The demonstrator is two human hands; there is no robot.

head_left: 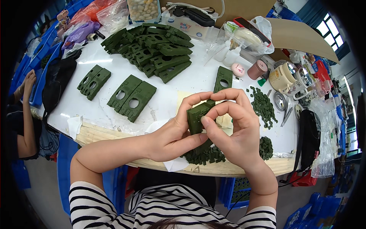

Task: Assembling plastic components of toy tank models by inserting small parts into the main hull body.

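A person in a striped top is sitting at a white counter (95, 110), working on a green plate (195, 117) between both hands. The left grip (169, 134) is holding the plate upright by its edges. The right grip (239, 131) is bending in narrowly, thumb and forefinger against the plate's face; those fingers are hiding too much to tell whether they are pinching the plate or something tiny.

Judging by the amounts, much is remaining. Beyond the grips to the left, a large stack (164, 49) of similar plates is lying heaped. Nearer, left of the grips, two neat pairs, a larger (131, 97) and a smaller (93, 82), are lying flat; whether they are finished is not showing. A single plate (222, 79) is lying just beyond the grips. Small green bits are lying loose: one heap (204, 156) below the grips, two (264, 108) (265, 148) to the right.

Among containers, a blue crate (224, 192) below the grips, under the counter's edge, is holding green parts. Far beyond the grips, a clear pack (146, 19) is holding pale, rounded pieces. Beyond the right grip, a cream mug (281, 79) is standing, its contents unclear.
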